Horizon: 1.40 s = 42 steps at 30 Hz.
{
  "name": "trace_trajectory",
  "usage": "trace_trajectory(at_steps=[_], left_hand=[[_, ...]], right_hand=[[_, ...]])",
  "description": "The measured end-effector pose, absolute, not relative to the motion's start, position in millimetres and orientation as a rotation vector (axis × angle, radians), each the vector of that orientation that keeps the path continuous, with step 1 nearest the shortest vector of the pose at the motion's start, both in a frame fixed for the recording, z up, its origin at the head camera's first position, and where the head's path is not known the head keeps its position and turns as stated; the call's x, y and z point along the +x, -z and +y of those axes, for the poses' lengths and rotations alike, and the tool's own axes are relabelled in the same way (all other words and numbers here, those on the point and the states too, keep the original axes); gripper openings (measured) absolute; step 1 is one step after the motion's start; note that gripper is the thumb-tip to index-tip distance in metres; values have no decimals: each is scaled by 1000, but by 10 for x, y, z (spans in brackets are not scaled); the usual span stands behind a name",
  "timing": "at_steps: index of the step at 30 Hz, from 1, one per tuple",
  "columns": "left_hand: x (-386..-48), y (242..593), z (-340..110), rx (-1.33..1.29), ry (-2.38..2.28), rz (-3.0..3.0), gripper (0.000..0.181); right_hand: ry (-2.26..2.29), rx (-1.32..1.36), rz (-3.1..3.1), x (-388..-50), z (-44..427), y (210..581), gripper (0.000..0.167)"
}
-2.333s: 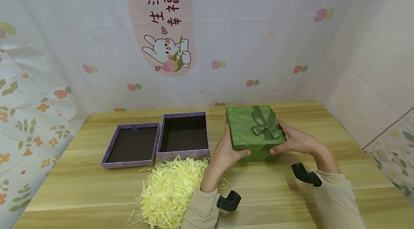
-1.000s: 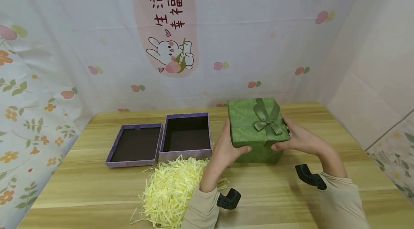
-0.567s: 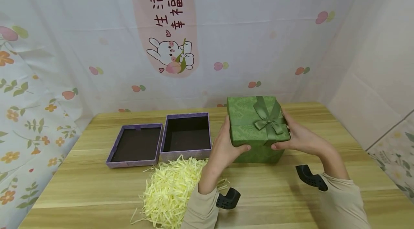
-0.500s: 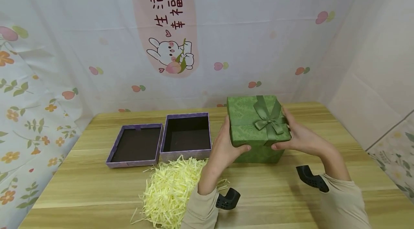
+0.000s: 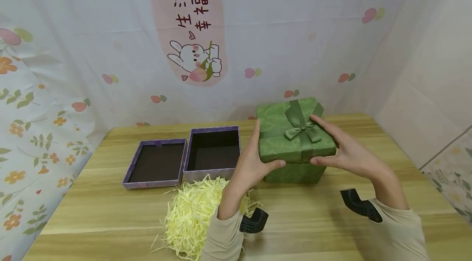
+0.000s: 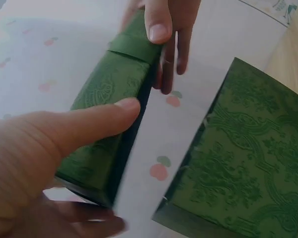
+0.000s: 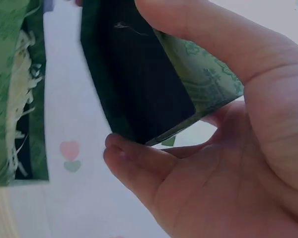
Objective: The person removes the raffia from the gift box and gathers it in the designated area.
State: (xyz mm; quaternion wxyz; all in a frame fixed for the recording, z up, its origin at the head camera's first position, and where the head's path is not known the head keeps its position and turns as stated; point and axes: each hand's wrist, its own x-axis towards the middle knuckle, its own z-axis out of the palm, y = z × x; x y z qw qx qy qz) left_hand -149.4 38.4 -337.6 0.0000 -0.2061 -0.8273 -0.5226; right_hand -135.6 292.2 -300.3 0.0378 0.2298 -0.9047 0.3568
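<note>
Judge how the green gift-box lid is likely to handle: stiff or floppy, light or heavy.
The green gift-box lid is probably stiff: its edges look straight between the left hand and right hand. It seems likely light, as the right wrist view shows a hollow inside. Its ribbon bow, with loose loops, may crush if pressed.

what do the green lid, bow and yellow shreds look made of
Lid: likely paper-covered cardboard, embossed, judging by its raised pattern and crisp edges. Bow: probably satin ribbon, given its soft sheen. Shreds: matte crinkled strips, apparently paper, possibly plastic.
</note>
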Motion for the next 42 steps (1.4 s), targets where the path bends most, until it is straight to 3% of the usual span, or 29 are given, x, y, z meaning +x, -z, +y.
trace_trajectory(at_steps=[6, 16, 31, 42], left_hand=[[-1485, 3325, 351, -737, 1561, -2594, 95], [-1515, 3287, 227, -846, 1520, -2554, 95], [-1536, 3264, 48, -834, 1779, -2496, 89], [-1515, 3221, 39, -812, 1800, -2545, 82]], right_hand=[[-1086, 718, -2762, -1282, 2904, 2952, 97], [-1077, 718, -2742, -1212, 2840, 2888, 111], [-924, 885, -2594, -1077, 2769, 2776, 89], [-1143, 961, -2483, -1085, 2857, 2784, 84]])
